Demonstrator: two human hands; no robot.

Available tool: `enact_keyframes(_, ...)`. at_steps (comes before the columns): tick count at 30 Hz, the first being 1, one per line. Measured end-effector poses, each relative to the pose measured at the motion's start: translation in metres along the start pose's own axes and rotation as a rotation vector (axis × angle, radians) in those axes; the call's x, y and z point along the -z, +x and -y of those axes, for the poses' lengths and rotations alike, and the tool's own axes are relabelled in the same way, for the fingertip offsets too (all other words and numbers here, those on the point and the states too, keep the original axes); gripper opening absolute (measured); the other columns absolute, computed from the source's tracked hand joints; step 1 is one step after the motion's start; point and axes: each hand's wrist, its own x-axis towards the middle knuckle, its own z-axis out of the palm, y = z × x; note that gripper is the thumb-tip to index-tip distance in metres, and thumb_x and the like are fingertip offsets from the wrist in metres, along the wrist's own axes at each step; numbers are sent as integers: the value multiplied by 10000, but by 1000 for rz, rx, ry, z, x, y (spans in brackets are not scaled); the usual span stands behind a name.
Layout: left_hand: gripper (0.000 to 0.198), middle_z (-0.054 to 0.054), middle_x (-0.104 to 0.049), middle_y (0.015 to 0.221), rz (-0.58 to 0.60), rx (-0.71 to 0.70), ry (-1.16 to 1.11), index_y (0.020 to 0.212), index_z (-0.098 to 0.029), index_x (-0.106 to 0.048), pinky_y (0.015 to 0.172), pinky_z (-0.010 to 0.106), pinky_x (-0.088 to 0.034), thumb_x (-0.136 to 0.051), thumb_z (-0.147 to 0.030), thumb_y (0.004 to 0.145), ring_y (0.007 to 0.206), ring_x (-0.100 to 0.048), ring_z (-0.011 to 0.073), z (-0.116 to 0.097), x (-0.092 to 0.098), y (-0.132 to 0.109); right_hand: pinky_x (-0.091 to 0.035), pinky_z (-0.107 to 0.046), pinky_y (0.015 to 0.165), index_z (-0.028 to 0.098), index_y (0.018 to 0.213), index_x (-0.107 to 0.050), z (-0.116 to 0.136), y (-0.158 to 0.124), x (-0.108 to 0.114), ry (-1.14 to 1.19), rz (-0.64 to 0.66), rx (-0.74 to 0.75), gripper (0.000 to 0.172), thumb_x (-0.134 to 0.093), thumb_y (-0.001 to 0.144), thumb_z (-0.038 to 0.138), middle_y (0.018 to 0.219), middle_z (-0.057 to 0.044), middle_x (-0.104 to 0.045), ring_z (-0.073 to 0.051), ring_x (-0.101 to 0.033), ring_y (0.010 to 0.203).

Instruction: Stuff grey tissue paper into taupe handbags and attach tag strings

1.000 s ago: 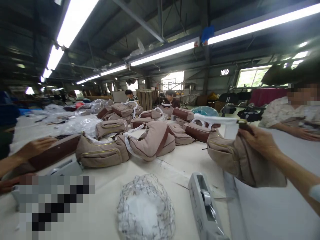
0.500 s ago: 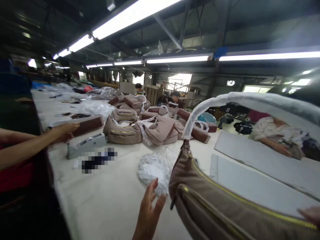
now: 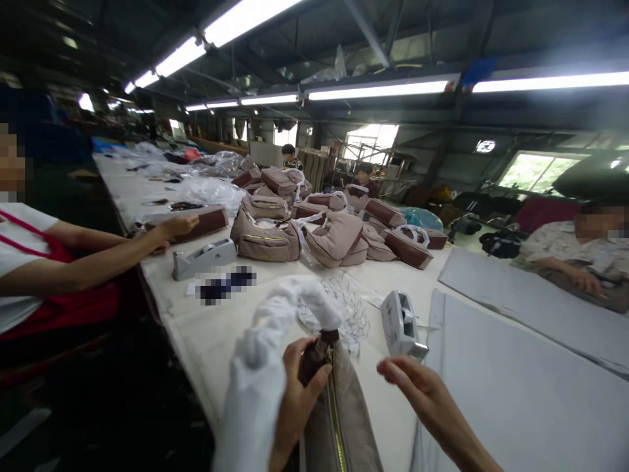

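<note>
A taupe handbag [image 3: 348,400] with a yellow-toothed zipper stands end-on in front of me. My left hand [image 3: 297,396] is closed around its upper end, at the dark brown tab below the strap. The strap [image 3: 253,373], wrapped in white material, arches up over my left wrist. To the right of the bag, my right hand [image 3: 430,396] hovers with fingers stretched out and holds nothing. Just beyond it is a grey tape dispenser [image 3: 399,321]. A tangled bundle of thin white strings [image 3: 352,314] lies behind the strap.
Several similar handbags [image 3: 319,239] are piled farther back on the white table [image 3: 196,347]. A second tape dispenser [image 3: 204,257] is at the left, near a co-worker's arm [image 3: 122,259]. Large pale sheets [image 3: 521,354] cover the right side, where another person [image 3: 580,262] sits.
The handbag has turned from side-on to end-on and moved left. My left hand, apart from it before, now grips its end. My right hand has let go of it and moved left.
</note>
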Motion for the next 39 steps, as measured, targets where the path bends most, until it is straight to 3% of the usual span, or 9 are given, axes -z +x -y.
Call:
enact_keyframes(6, 179, 50, -654, 915, -117, -111, 94, 964, -212, -625, 725, 277, -533, -603, -309, 816, 830, -629, 187, 17, 2, -22, -485, -296, 755, 142, 849, -637, -42, 135, -59, -143, 84, -159, 198, -486, 913, 253, 796, -26, -656, -148, -619, 779)
enact_keyframes(11, 187, 12, -633, 722, -50, 53, -75, 817, -210, -630, 610, 222, -486, -577, -390, 826, 653, -595, 149, 16, -22, -25, -492, -359, 792, 122, 881, -609, -64, 166, -115, -201, 111, -331, 181, -581, 880, 301, 904, -36, -627, -154, -602, 840)
enact_keyframes(16, 284, 32, -677, 791, -18, 290, -334, 890, -189, -620, 637, 209, -487, -586, -458, 807, 697, -615, 151, 11, -38, -26, -493, -309, 708, 130, 773, -589, -68, 163, -118, -53, 9, -377, 165, -603, 854, 272, 768, -2, -607, -118, -581, 686)
enact_keyframes(20, 317, 29, -686, 827, -71, 419, -491, 963, -191, -614, 639, 195, -486, -619, -456, 789, 696, -608, 134, 1, -39, -28, -447, -233, 522, 157, 767, -530, -59, 142, -75, 211, -181, -351, 238, -592, 799, 384, 726, 8, -578, -84, -526, 493)
enact_keyframes(24, 236, 13, -672, 775, -32, 439, -555, 930, -196, -630, 653, 198, -479, -593, -401, 818, 647, -585, 117, -5, -39, -27, -397, -186, 445, 203, 942, -492, -20, 71, -24, 435, -344, -339, 398, -565, 771, 555, 719, 34, -543, -76, -488, 490)
enact_keyframes(26, 191, 15, -660, 757, 35, 398, -548, 885, -195, -649, 652, 202, -473, -557, -356, 841, 648, -580, 119, -6, -40, -27, -363, -170, 413, 179, 828, -571, 7, 31, -13, 658, -235, -374, 365, -704, 689, 489, 524, 56, -473, -77, -446, 444)
enact_keyframes(30, 224, 30, -625, 767, 181, 315, -561, 816, -176, -661, 651, 223, -470, -485, -309, 857, 685, -573, 142, -12, -40, -28, -379, -171, 400, 162, 684, -631, 41, -12, -30, 683, -40, -396, 316, -702, 705, 470, 529, 15, -538, -82, -456, 438)
enact_keyframes(34, 251, 53, -628, 823, 271, 278, -586, 859, -161, -641, 716, 256, -475, -489, -360, 859, 780, -575, 179, -20, -42, -32, -483, -206, 480, 199, 775, -677, 34, -12, -42, 413, 47, -136, 226, -628, 791, 419, 644, -18, -652, -151, -600, 548)
enact_keyframes(39, 249, 14, -571, 711, 226, 331, -542, 752, -150, -620, 643, 221, -439, -560, -374, 843, 684, -518, 135, -16, -51, -36, -505, -186, 557, 208, 1084, -606, 21, 5, -12, -73, -18, 383, 228, -488, 890, 194, 852, -50, -691, -137, -653, 651)
